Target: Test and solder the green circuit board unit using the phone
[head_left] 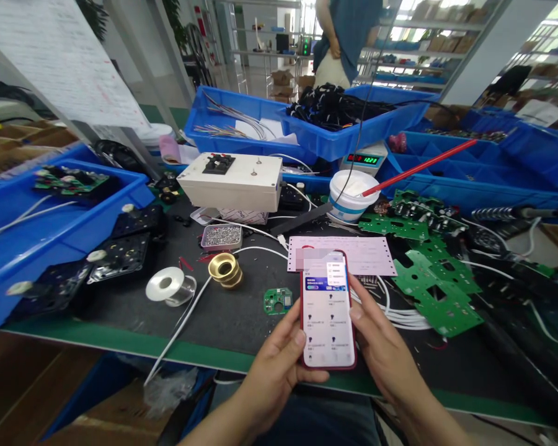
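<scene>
A red-cased smartphone (328, 313) with a lit white screen is held upright above the front edge of the dark workbench (232, 322). My left hand (275, 362) wraps its lower left side, thumb resting on the screen's bottom corner. My right hand (381, 347) grips the phone's right edge, thumb along the side. Just left of the phone a small round green circuit board (278, 300) lies on the mat. A pink paper form (353, 254) lies behind the phone.
Green circuit boards (434, 282) lie at the right, white wires beside them. A brass solder-tip cleaner (225, 269), clear tape spool (170, 286), screw tray (222, 236), white switch box (232, 179) and white tub (353, 195) stand behind. Blue bins surround the bench. A person stands far back.
</scene>
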{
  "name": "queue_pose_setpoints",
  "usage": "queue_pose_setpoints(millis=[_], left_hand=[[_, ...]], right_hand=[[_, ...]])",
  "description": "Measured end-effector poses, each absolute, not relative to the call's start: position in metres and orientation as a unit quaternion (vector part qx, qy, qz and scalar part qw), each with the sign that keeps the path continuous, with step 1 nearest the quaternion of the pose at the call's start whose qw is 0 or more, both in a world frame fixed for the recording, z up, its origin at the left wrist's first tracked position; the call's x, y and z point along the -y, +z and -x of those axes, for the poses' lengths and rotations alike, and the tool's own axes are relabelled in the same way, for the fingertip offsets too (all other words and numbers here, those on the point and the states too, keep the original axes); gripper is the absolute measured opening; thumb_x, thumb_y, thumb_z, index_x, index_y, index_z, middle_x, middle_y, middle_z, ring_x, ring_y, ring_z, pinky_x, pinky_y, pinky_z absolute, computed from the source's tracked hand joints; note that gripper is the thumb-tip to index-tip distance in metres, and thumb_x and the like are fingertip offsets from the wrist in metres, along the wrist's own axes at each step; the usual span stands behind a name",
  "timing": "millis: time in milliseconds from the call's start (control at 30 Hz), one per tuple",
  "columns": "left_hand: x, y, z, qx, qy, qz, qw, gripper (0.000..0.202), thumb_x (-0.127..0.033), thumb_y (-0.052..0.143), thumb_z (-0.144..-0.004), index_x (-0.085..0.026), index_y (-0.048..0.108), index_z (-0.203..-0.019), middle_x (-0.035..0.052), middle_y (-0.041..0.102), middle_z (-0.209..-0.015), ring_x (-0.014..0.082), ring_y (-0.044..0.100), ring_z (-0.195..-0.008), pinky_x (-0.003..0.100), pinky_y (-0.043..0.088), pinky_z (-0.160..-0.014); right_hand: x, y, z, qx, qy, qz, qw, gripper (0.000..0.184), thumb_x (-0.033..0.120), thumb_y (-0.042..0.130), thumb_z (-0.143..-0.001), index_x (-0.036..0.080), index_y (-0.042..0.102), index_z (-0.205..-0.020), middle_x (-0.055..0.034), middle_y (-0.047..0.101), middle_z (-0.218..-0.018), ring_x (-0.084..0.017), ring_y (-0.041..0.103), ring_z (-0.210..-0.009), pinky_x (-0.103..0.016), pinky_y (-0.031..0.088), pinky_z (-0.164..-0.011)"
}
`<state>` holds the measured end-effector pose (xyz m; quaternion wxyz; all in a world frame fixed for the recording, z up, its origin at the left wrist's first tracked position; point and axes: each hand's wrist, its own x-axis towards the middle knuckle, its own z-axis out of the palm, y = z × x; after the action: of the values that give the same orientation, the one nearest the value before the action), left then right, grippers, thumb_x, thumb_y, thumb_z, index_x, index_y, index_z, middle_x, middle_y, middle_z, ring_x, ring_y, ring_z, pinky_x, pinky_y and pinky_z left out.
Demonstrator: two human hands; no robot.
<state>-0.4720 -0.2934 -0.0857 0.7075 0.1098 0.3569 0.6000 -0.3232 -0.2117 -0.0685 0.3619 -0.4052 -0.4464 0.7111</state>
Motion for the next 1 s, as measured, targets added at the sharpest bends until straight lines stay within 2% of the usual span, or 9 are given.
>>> queue_pose_setpoints(millis=[167,333,467,567,733,867,933,1000], left_hand=[[0.293,-0.087,0.473,-0.349,0.595,-0.091,0.718,0.066,-0.032,0.07,-0.084,-0.028,0.035,-0.141,0.0124,0.061,-0.117,0.0232,0.066,-0.086,0.025,0.06,-0.061],[0.296,-0.089,0.47,-0.332,0.601,-0.099,0.72,0.058,-0.03,0.068,-0.086,-0.03,0.041,-0.137,0.0112,0.059,-0.121,0.0232,0.066,-0.088,0.025,0.06,-0.061],[0.296,-0.09,0.469,-0.327,0.607,-0.107,0.716,0.053,-0.03,0.068,-0.086,-0.033,0.046,-0.134,0.0094,0.057,-0.125,0.0243,0.065,-0.092,0.025,0.06,-0.063],[0.295,-0.091,0.469,-0.326,0.61,-0.109,0.714,0.052,-0.029,0.068,-0.086,-0.033,0.047,-0.133,0.0086,0.058,-0.122,0.0227,0.066,-0.088,0.026,0.061,-0.062],[0.295,-0.089,0.467,-0.347,0.602,-0.103,0.712,0.055,-0.028,0.067,-0.086,-0.031,0.043,-0.135,0.0104,0.059,-0.12,0.0234,0.065,-0.088,0.025,0.06,-0.061],[0.295,-0.088,0.467,-0.344,0.6,-0.111,0.714,0.052,-0.028,0.066,-0.087,-0.031,0.045,-0.135,0.0108,0.059,-0.12,0.0234,0.065,-0.088,0.024,0.06,-0.06],[0.295,-0.089,0.467,-0.33,0.602,-0.122,0.717,0.051,-0.029,0.066,-0.087,-0.033,0.045,-0.134,0.0101,0.059,-0.119,0.0229,0.065,-0.088,0.024,0.06,-0.06],[0.295,-0.092,0.467,-0.318,0.606,-0.13,0.718,0.047,-0.027,0.064,-0.089,-0.035,0.047,-0.132,0.0089,0.059,-0.119,0.0223,0.065,-0.088,0.024,0.06,-0.061]], right_hand=[[0.216,-0.068,0.316,0.494,0.681,0.418,0.343,0.051,0.042,0.049,-0.091,0.035,0.037,-0.139,0.0016,0.041,-0.145,-0.018,0.036,-0.135,-0.037,0.029,-0.113],[0.218,-0.061,0.317,0.515,0.658,0.435,0.336,0.049,0.043,0.046,-0.092,0.033,0.037,-0.139,0.0019,0.039,-0.147,-0.017,0.035,-0.136,-0.036,0.029,-0.114],[0.218,-0.066,0.317,0.513,0.686,0.406,0.318,0.068,0.043,0.055,-0.087,0.033,0.021,-0.145,-0.0035,0.043,-0.145,-0.02,0.046,-0.128,-0.039,0.042,-0.104],[0.219,-0.069,0.316,0.519,0.704,0.372,0.311,0.08,0.036,0.064,-0.082,0.036,0.015,-0.146,-0.0031,0.044,-0.144,-0.019,0.048,-0.127,-0.038,0.041,-0.105],[0.22,-0.068,0.313,0.497,0.704,0.386,0.329,0.062,0.042,0.052,-0.089,0.037,0.025,-0.144,-0.0027,0.04,-0.146,-0.021,0.044,-0.13,-0.038,0.046,-0.1],[0.22,-0.068,0.311,0.529,0.651,0.424,0.341,0.049,0.042,0.047,-0.091,0.035,0.037,-0.139,0.0011,0.035,-0.149,-0.019,0.037,-0.135,-0.034,0.038,-0.108],[0.22,-0.07,0.311,0.523,0.663,0.423,0.329,0.056,0.043,0.049,-0.09,0.035,0.03,-0.142,-0.001,0.04,-0.147,-0.019,0.042,-0.132,-0.036,0.04,-0.106],[0.221,-0.072,0.31,0.517,0.687,0.405,0.309,0.07,0.041,0.057,-0.086,0.036,0.019,-0.146,-0.0032,0.042,-0.145,-0.02,0.046,-0.128,-0.038,0.043,-0.103]])
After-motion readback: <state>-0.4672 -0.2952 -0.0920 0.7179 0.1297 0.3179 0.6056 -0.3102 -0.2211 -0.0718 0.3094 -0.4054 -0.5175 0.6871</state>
